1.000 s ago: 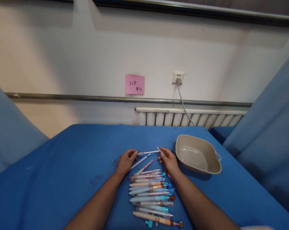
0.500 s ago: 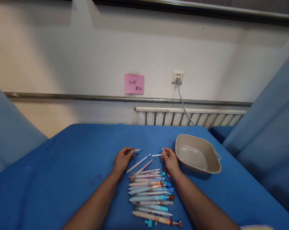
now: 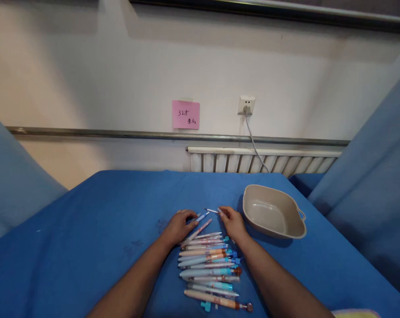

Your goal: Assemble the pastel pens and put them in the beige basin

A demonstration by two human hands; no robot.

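Observation:
My right hand [image 3: 233, 222] pinches a thin white pen refill [image 3: 212, 210], whose dark tip points left. A short pale piece shows at the same fingertips. My left hand [image 3: 181, 226] is closed around a blue-ended pen [image 3: 203, 217], covering most of its length. A small pale tip shows beside that pen, and I cannot make out what it belongs to. Just below the left fingers lies a pink-patterned pen [image 3: 203, 228], slanting up to the right. Nearer me, several pens [image 3: 206, 274] in pale blue, peach and clear lie side by side in a column between my forearms.
To the right of my right hand stands a beige plastic basin [image 3: 269, 212] with a side handle. Everything rests on a blue cloth [image 3: 127, 198]. Behind are a white radiator [image 3: 226, 160] and a plugged-in cable [image 3: 253, 141]. Blue curtains [image 3: 368, 176] hang at both sides.
My left hand has moved nearer me and right, from holding a pale piece apart to closing over the blue-ended pen. My right hand has shifted slightly left with the refill.

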